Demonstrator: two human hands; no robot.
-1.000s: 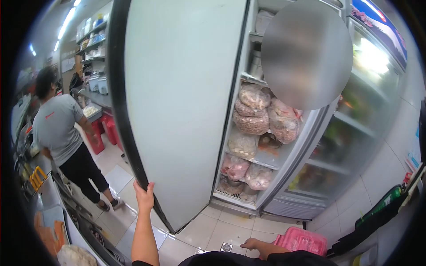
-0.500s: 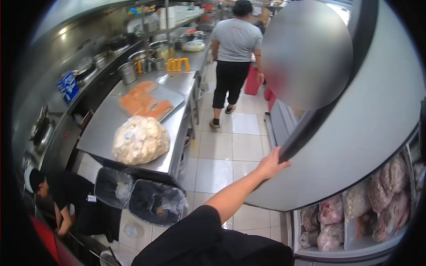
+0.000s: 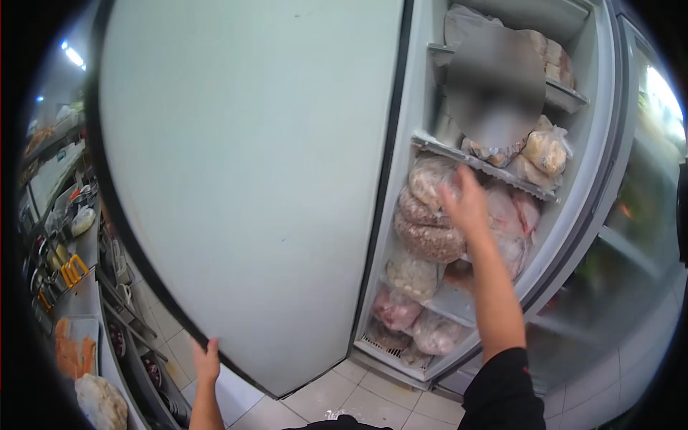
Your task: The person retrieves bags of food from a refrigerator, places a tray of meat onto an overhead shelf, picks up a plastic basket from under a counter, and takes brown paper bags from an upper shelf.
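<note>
My left hand (image 3: pixel 206 358) grips the lower left edge of the open freezer door (image 3: pixel 244 193), its fingers partly behind the edge. Inside the freezer, my right hand (image 3: pixel 466 202) is in front of the bagged food on the middle shelf, fingers apart and a little blurred. It holds nothing that I can see. Right by it are a bag of pale brownish lumps (image 3: pixel 430 233) and a clear bag of pinkish meat (image 3: pixel 512 226). Whether the fingertips touch the bags, I cannot tell.
Above, a frosty shelf (image 3: pixel 487 166) carries a bag of yellowish food (image 3: pixel 548 152). Bags of pink meat (image 3: pixel 396 309) lie at the bottom. A glass-door fridge (image 3: pixel 609 265) adjoins on the right. At left, a steel counter bears a tray of orange fillets (image 3: pixel 75 351) and a large pale bag (image 3: pixel 102 403).
My view has turned right, from the kitchen aisle to the freezer. My right hand has come into view, inside the freezer. My left hand still holds the door edge.
</note>
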